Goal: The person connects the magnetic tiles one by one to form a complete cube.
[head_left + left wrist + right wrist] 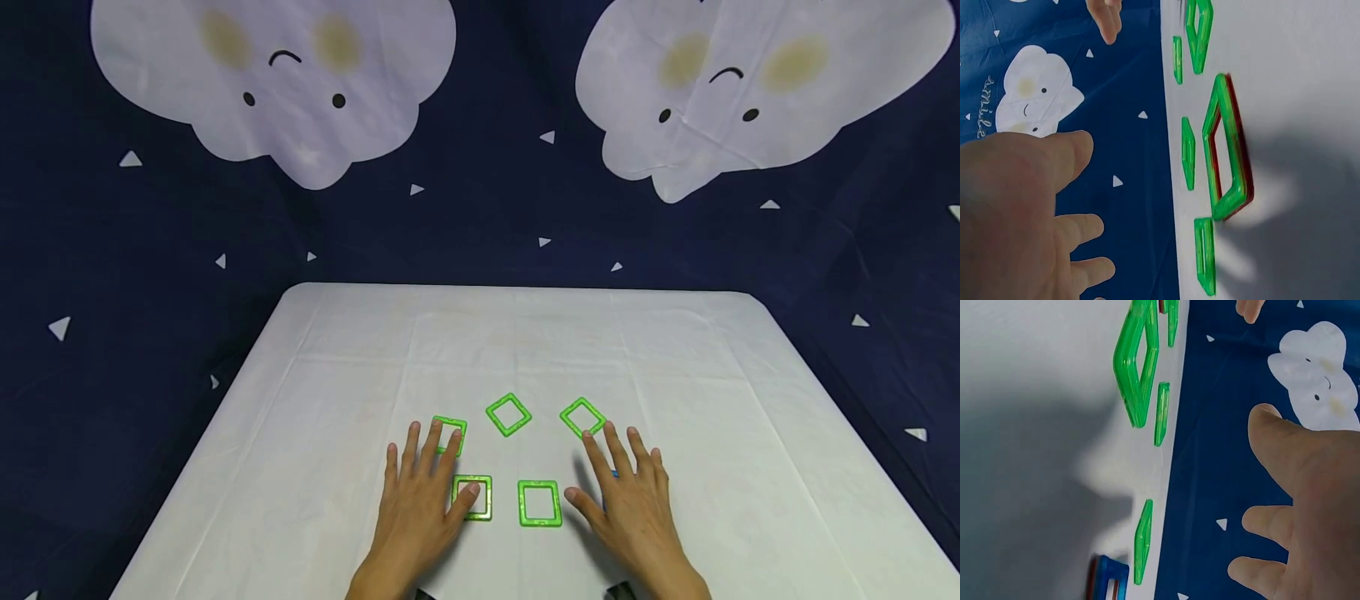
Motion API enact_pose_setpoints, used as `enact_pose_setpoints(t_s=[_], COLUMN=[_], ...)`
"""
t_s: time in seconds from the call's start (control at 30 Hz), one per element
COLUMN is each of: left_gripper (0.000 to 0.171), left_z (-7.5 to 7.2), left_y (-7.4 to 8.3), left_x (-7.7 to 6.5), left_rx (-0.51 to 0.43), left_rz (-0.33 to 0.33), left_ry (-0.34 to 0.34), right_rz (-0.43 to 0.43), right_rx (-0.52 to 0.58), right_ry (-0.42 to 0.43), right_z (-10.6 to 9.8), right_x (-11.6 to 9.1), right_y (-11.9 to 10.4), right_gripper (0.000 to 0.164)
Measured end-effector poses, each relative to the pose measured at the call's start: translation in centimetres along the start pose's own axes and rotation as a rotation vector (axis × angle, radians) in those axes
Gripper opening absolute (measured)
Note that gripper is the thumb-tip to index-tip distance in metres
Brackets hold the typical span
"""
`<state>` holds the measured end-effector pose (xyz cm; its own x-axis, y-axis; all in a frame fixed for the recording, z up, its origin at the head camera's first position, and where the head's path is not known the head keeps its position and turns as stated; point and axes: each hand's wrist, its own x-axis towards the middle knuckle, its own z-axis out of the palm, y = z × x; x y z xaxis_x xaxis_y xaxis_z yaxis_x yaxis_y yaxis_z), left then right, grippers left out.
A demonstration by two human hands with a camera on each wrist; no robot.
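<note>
Tile frames, five green squares, lie flat in a loose ring on the bench, below the fingers and between them. The near left tile, a red layer beneath it, is partly covered by the thumb of the left hand; the far left tile is overlapped by that hand's longer fingers. The far middle tile and near right tile lie between the hands. The far right tile has its near corner at the index fingertip of the right hand, which mostly hides a blue piece, probably another frame. Both hands hover palm down with fingers spread, apart from the tiles in the wrist views. White cloth covers the bench; behind hangs a navy backdrop with white clouds and small triangles.
</note>
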<state>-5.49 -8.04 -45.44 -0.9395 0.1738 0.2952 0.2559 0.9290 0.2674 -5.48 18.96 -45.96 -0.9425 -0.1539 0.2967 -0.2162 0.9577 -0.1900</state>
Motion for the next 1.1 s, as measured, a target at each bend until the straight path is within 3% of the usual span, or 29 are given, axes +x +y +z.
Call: enact_pose_setpoints(t_s=[0.5,0.9,1.1], left_gripper=[0.065,0.068,0.066], left_z=[1.0,1.3,1.5], left_y=[0.6,1.3,1.4], left_x=[-0.3,-0.1,-0.1], left_rx=[0.003,-0.042,-0.035], left_rz=[0.061,0.074,0.093], left_ry=[-0.002,-0.136,-0.129], right_rz=[-0.091,-0.126,-0.148], right_rx=[-0.008,-0.002,-0.005], right_ry=[0.043,0.017,0.028], right_z=[0.9,1.5,1.5], right_x=[0.4,0.7,1.0], right_y=[-0.9,-1.4,-1.6], right_gripper=[0.076,0.077,0.073])
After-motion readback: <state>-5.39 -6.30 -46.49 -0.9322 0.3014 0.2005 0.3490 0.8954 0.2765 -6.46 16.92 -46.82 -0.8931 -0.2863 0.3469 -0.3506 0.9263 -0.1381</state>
